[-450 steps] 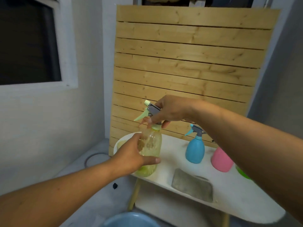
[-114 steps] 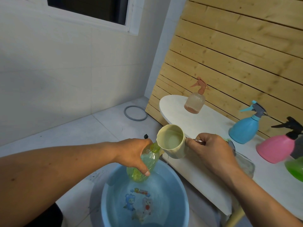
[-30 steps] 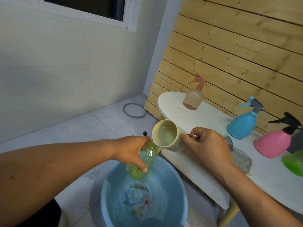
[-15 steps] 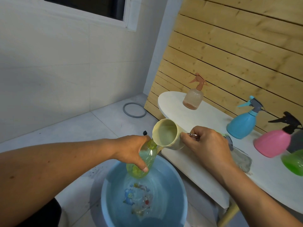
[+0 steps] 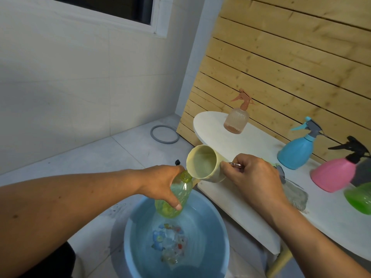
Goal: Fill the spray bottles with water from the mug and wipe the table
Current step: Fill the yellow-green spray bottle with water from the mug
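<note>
My left hand (image 5: 160, 183) grips a yellow-green spray bottle (image 5: 174, 199) with its cap off, held tilted over a blue basin (image 5: 216, 233) of water on the floor. A cream mug (image 5: 202, 165), gripped at the handle by my right hand (image 5: 253, 177), is tipped steeply with its rim against the bottle's open neck. On the white table (image 5: 251, 213) stand an orange-topped clear bottle (image 5: 237, 117), a blue bottle (image 5: 299, 149), a pink bottle (image 5: 335, 173) and a green one (image 5: 359, 199). A grey cloth (image 5: 295, 197) lies on the table behind my right wrist.
A slatted wooden panel (image 5: 281, 63) leans behind the table. A grey ring (image 5: 164, 134) and a small black piece (image 5: 177, 162) lie on the tiled floor. A white wall with a window is to the left.
The mug has tipped further toward the bottle's neck over the last second. Water in the basin ripples. Both hands stay over the basin.
</note>
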`<state>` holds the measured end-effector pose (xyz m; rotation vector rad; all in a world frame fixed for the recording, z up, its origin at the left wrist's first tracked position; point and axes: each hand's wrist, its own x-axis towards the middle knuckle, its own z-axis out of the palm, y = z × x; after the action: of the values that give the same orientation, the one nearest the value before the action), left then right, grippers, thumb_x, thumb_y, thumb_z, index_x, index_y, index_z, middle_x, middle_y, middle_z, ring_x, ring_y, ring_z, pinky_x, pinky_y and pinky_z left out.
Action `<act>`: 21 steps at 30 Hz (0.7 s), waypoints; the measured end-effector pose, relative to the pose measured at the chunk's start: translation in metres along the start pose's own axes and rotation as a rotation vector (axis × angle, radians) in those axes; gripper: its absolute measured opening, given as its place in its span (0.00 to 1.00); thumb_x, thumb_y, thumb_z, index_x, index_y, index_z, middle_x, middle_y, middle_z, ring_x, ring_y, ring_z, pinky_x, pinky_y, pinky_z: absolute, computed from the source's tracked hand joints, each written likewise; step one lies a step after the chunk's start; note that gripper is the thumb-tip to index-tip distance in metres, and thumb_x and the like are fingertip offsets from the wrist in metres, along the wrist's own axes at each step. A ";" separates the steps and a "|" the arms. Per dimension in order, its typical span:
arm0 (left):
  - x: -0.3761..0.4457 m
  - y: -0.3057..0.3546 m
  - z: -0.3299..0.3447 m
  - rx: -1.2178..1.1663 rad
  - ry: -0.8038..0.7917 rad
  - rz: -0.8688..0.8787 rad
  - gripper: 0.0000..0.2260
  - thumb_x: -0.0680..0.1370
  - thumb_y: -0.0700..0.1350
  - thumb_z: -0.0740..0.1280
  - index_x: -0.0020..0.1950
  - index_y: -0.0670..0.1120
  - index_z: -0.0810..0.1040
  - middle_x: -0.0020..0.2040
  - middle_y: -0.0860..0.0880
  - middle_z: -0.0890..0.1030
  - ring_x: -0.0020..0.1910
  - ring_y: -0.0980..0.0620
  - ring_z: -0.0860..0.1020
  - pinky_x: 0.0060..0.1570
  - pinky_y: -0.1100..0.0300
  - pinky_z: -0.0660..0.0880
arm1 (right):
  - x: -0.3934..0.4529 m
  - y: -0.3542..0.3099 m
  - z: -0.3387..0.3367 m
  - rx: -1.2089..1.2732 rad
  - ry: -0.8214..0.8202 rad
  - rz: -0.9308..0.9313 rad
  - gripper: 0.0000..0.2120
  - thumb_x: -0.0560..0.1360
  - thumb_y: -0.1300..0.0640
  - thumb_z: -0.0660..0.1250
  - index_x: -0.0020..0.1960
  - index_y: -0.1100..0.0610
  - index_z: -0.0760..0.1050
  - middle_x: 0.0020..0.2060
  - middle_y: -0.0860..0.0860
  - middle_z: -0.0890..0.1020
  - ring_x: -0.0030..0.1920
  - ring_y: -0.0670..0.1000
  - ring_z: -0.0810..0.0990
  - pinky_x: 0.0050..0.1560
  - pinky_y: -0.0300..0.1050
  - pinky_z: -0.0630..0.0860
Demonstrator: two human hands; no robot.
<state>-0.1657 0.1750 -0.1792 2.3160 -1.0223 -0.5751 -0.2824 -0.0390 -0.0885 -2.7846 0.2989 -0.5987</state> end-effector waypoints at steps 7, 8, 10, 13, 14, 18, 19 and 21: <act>0.001 0.000 0.000 -0.008 0.001 0.004 0.35 0.68 0.56 0.83 0.69 0.56 0.69 0.62 0.58 0.77 0.61 0.55 0.77 0.61 0.59 0.76 | 0.000 0.000 0.000 -0.006 -0.001 -0.004 0.17 0.75 0.42 0.67 0.33 0.52 0.73 0.29 0.48 0.76 0.33 0.49 0.75 0.34 0.46 0.71; 0.001 0.000 0.000 -0.007 0.001 0.001 0.35 0.68 0.56 0.83 0.69 0.56 0.69 0.62 0.57 0.77 0.61 0.55 0.77 0.61 0.59 0.76 | 0.000 0.000 0.000 -0.007 -0.001 -0.005 0.18 0.75 0.42 0.67 0.32 0.51 0.73 0.29 0.47 0.76 0.33 0.49 0.75 0.34 0.46 0.70; 0.000 0.000 0.000 -0.002 0.002 -0.003 0.36 0.68 0.57 0.83 0.71 0.55 0.69 0.63 0.57 0.77 0.62 0.55 0.76 0.62 0.57 0.76 | 0.000 0.001 0.001 -0.009 0.007 -0.008 0.17 0.75 0.43 0.67 0.32 0.51 0.72 0.28 0.47 0.76 0.33 0.49 0.74 0.33 0.45 0.69; -0.001 0.001 0.000 0.011 0.004 -0.005 0.37 0.68 0.57 0.82 0.72 0.55 0.68 0.63 0.57 0.77 0.61 0.54 0.76 0.62 0.56 0.77 | 0.001 0.002 0.002 -0.006 0.018 -0.010 0.17 0.74 0.44 0.68 0.32 0.52 0.72 0.29 0.48 0.76 0.33 0.51 0.75 0.34 0.46 0.70; -0.001 0.001 0.000 0.011 0.004 -0.006 0.37 0.68 0.57 0.82 0.72 0.55 0.68 0.63 0.57 0.77 0.61 0.54 0.77 0.62 0.56 0.77 | 0.001 0.003 0.002 -0.006 0.019 -0.011 0.17 0.74 0.44 0.68 0.32 0.52 0.72 0.29 0.48 0.76 0.34 0.51 0.75 0.35 0.47 0.71; -0.001 0.002 0.000 0.002 0.005 -0.006 0.36 0.68 0.56 0.83 0.71 0.55 0.69 0.62 0.57 0.77 0.60 0.54 0.77 0.61 0.57 0.77 | 0.001 0.003 0.003 -0.016 0.022 -0.018 0.16 0.74 0.44 0.69 0.33 0.52 0.73 0.29 0.48 0.76 0.34 0.52 0.75 0.34 0.46 0.69; -0.001 0.002 0.000 -0.001 0.006 -0.005 0.36 0.68 0.56 0.83 0.71 0.55 0.69 0.62 0.57 0.77 0.60 0.54 0.77 0.60 0.58 0.77 | 0.001 0.003 0.003 -0.021 0.028 -0.021 0.16 0.74 0.45 0.69 0.33 0.52 0.73 0.29 0.48 0.76 0.34 0.52 0.75 0.34 0.46 0.68; -0.001 0.001 0.000 -0.002 0.007 -0.003 0.36 0.68 0.56 0.83 0.71 0.55 0.69 0.61 0.57 0.77 0.60 0.55 0.77 0.59 0.60 0.76 | 0.001 0.003 0.003 -0.030 0.031 -0.024 0.16 0.74 0.44 0.68 0.33 0.52 0.73 0.29 0.48 0.76 0.34 0.52 0.75 0.34 0.46 0.69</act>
<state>-0.1671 0.1749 -0.1781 2.3161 -1.0150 -0.5691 -0.2804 -0.0415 -0.0921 -2.8140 0.2831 -0.6490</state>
